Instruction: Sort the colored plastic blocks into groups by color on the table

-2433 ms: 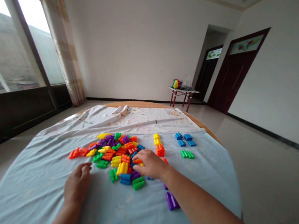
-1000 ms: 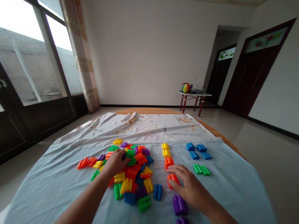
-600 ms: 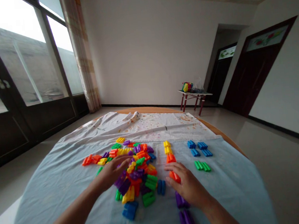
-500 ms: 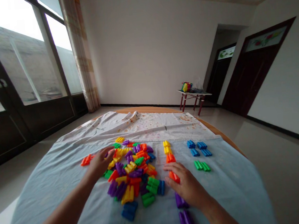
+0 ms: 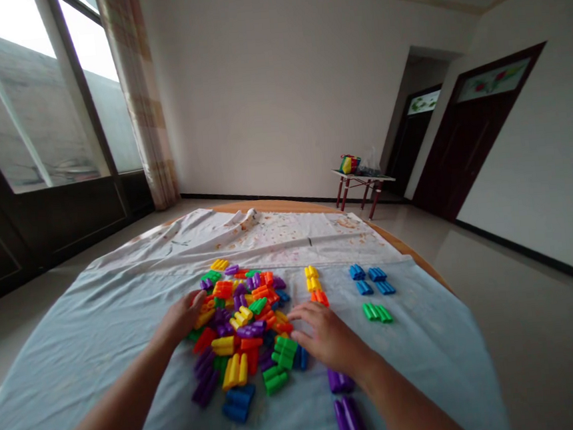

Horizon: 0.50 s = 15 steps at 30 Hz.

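Observation:
A pile of toy pieces (image 5: 248,319) in purple, orange, yellow, green and blue lies on the light blue cloth. My left hand (image 5: 184,317) rests against the pile's left edge, fingers slightly bent and a little apart, with no piece visibly gripped. At the right edge, my right hand (image 5: 324,335) is open, its fingertips beside orange and green pieces. Just beyond it a column has yellow pieces (image 5: 312,278) and an orange piece (image 5: 319,298). Purple pieces (image 5: 349,420) lie below the right wrist. The hand covers the column's middle.
Several blue pieces (image 5: 374,279) and a green piece (image 5: 377,312) lie on the right. A floral white cloth (image 5: 288,235) covers the round table's far part. Farther back stands a small table (image 5: 363,176) with a colourful bag (image 5: 349,164) on it.
My right hand has moved left from the column to the pile. My left hand is lower against the pile, and the orange piece formerly left of it no longer shows there. The view has shifted slightly.

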Motion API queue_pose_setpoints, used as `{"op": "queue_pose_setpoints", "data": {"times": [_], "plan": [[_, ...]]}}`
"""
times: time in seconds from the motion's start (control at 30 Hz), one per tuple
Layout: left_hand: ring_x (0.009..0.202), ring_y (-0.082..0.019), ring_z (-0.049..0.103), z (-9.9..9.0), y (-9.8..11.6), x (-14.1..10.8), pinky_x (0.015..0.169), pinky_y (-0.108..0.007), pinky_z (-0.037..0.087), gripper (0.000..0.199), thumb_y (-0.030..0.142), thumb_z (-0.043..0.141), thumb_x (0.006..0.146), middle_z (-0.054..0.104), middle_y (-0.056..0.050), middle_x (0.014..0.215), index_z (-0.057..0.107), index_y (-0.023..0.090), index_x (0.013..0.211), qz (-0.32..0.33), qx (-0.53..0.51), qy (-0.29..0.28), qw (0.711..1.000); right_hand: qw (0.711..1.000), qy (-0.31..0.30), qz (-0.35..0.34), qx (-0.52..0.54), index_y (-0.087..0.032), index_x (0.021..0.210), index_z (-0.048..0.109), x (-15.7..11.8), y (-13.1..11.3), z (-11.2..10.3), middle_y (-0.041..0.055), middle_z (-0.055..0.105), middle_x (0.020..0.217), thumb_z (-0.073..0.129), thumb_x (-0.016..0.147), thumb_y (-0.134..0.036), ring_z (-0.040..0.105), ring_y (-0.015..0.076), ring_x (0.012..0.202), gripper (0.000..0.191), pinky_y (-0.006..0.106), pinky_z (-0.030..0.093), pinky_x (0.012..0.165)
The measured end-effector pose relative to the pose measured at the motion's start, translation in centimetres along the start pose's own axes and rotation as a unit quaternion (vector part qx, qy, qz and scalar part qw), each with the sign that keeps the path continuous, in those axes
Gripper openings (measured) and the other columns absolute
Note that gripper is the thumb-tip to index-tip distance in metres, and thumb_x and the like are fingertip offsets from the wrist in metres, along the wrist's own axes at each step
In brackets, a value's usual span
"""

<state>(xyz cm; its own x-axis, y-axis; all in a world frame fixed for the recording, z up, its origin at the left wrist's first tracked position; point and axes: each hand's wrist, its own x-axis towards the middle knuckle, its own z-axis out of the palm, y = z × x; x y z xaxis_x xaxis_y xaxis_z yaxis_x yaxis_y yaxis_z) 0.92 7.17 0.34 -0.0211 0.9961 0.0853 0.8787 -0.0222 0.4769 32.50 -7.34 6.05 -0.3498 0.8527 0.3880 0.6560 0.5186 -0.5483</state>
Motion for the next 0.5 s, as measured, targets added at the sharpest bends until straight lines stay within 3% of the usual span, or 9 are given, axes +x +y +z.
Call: {"op": "queue_pose_setpoints", "data": {"times": [0.13, 0.23, 0.37, 0.5], "plan": [[0.102, -0.02, 0.06, 0.3, 2.0, -2.4, 0.084, -0.025, 0.046, 0.054, 0.048, 0.025, 0.085, 0.067, -0.006, 0.107, 0.061, 0.019, 0.114, 0.013, -0.039, 0.028, 0.999, 0.997, -0.025, -0.036, -0.068, -0.017, 0.102, 0.064, 4.1, 0.4, 2.0, 0.0062, 0.064, 0.103, 0.056, 0.078, -0.01, 0.054, 0.0179, 0.101, 0.026, 0.032, 0.04, 0.093], [0.105, -0.02, 0.058, 0.0, 2.1, -4.0, 0.086, -0.026, 0.046, 0.05, 0.042, 0.027, 0.086, 0.066, -0.006, 0.11, 0.061, 0.018, 0.113, 0.003, -0.045, 0.08, 0.996, 0.99, -0.062, -0.044, -0.117, -0.016, 0.103, 0.064, 6.0, 0.1, 3.1, 0.0066, 0.065, 0.104, 0.052, 0.078, -0.007, 0.055, 0.0175, 0.102, 0.029, 0.03, 0.04, 0.093], [0.11, -0.021, 0.056, -0.2, 1.1, -5.3, 0.089, -0.028, 0.045, 0.05, 0.034, 0.023, 0.086, 0.063, -0.01, 0.115, 0.06, 0.014, 0.114, -0.031, -0.04, 0.136, 0.989, 0.98, -0.1, 0.002, -0.171, -0.017, 0.099, 0.066, 5.3, -0.9, 2.9, 0.0076, 0.066, 0.096, 0.053, 0.081, -0.022, 0.057, 0.0196, 0.097, 0.023, 0.031, 0.042, 0.088], [0.101, -0.022, 0.06, 0.4, 0.2, -5.7, 0.081, -0.029, 0.047, 0.049, 0.033, 0.023, 0.087, 0.067, -0.011, 0.106, 0.062, 0.014, 0.109, -0.06, -0.039, 0.169, 0.983, 0.961, -0.165, 0.048, -0.216, -0.019, 0.1, 0.065, 3.0, -1.2, 2.2, 0.0087, 0.066, 0.095, 0.064, 0.072, -0.037, 0.059, 0.0244, 0.092, 0.034, 0.034, 0.045, 0.08]]}}
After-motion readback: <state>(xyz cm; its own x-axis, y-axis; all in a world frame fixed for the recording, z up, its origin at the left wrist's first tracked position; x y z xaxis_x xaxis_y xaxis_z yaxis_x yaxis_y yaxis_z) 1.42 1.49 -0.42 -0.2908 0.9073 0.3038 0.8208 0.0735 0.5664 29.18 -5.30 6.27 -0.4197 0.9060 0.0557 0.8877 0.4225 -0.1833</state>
